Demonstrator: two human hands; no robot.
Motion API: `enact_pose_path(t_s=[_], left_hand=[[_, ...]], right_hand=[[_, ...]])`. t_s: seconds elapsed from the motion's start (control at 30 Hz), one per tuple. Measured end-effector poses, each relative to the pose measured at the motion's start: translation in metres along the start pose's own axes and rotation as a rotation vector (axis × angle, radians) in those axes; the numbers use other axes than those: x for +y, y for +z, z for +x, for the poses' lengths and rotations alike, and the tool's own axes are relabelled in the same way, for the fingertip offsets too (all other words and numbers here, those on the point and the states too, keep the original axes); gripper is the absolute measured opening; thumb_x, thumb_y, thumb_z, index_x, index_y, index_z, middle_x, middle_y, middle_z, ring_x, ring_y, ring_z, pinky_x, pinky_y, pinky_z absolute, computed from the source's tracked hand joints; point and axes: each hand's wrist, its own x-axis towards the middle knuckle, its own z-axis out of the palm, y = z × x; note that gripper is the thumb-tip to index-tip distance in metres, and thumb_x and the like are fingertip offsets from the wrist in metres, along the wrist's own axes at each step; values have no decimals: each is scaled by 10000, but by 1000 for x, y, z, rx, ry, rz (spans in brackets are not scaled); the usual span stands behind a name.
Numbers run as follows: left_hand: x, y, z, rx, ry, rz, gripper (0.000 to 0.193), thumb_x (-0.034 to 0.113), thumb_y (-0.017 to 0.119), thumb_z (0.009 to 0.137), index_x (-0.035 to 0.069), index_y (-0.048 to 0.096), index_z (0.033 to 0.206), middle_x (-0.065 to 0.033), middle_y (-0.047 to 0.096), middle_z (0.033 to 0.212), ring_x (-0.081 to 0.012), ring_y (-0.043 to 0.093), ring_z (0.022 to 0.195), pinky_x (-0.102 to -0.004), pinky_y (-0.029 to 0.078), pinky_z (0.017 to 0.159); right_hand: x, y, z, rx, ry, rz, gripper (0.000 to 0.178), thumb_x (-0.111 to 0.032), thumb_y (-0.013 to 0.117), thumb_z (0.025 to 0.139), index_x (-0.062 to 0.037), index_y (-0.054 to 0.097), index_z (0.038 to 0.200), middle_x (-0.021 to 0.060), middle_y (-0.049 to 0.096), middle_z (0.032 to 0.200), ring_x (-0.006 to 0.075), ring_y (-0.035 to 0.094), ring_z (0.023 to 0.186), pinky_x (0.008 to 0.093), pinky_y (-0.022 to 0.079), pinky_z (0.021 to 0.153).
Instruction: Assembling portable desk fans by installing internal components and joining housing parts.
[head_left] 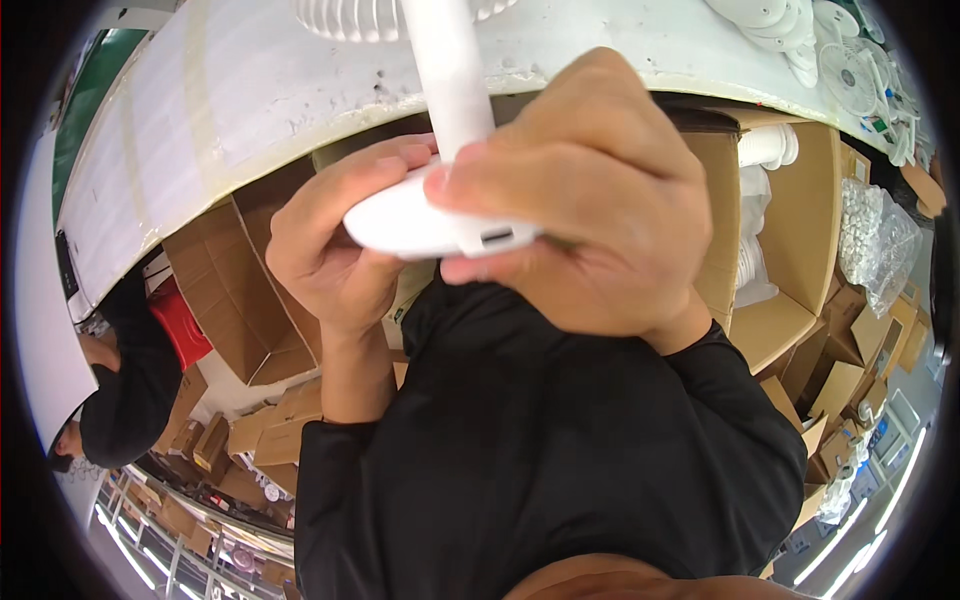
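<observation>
Both my hands grip the round white base of a small fan (400, 222) in front of my chest. From the base a white neck (447, 70) runs away from me toward the ribbed fan head (350, 18), which is cut off by the upper edge. My left hand (335, 225) wraps the base's left side. My right hand (610, 190) pinches its right side between thumb and fingers, beside a small dark slot in the rim. The right hand is slightly blurred and hides part of the base.
A white worktable (260, 90) spans the far side, with white fan parts (850, 75) at its right end. Below its edge stand open cardboard boxes (245, 290), the right one (790, 300) holding white round parts. A bag of small white pieces (865, 225) hangs right. Another person (135, 370) is at left.
</observation>
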Motion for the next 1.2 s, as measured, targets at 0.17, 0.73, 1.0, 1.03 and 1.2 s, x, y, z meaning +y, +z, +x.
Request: enact_pose_path(t_s=[0.17, 0.73, 1.0, 1.03, 1.2], left_hand=[[8, 20, 19, 327, -28, -519, 281, 258, 464, 990, 36, 600, 884, -102, 674, 789, -209, 608, 697, -276, 485, 665], [58, 8, 34, 166, 448, -217, 459, 392, 233, 1082, 90, 500, 863, -46, 540, 582, -137, 458, 553, -256, 381, 526], [77, 3, 8, -30, 451, 148, 498, 408, 216, 1075, 91, 525, 845, -59, 539, 596, -155, 427, 540, -280, 379, 555], [77, 1, 7, -31, 424, 141, 519, 421, 227, 1074, 80, 536, 835, -51, 533, 594, -149, 425, 548, -275, 372, 544], [70, -7, 17, 166, 197, -110, 549, 440, 268, 1071, 65, 548, 782, -27, 513, 597, -136, 420, 574, -261, 351, 543]], right_hand=[[-7, 7, 7, 115, -194, 75, 320, -178, 838, 712, -61, 744, 995, 73, 589, 1010, 155, 504, 821, 237, 426, 717], [-59, -10, -23, -129, 504, 776, 599, -188, 621, 907, -11, 438, 1449, 184, 359, 1497, 318, 331, 1384, 377, 285, 1127], [-62, 0, -37, -319, 777, 1147, 653, -153, 635, 946, -26, 333, 1511, 161, 431, 1445, 243, 469, 1246, 322, 379, 1062], [-62, 5, -41, -300, 739, 1145, 655, -152, 641, 942, -23, 335, 1508, 161, 430, 1444, 245, 468, 1250, 326, 379, 1063], [-50, 34, -42, -265, 548, 1165, 771, -195, 709, 891, -18, 299, 1520, 167, 407, 1458, 264, 438, 1287, 341, 351, 1084]])
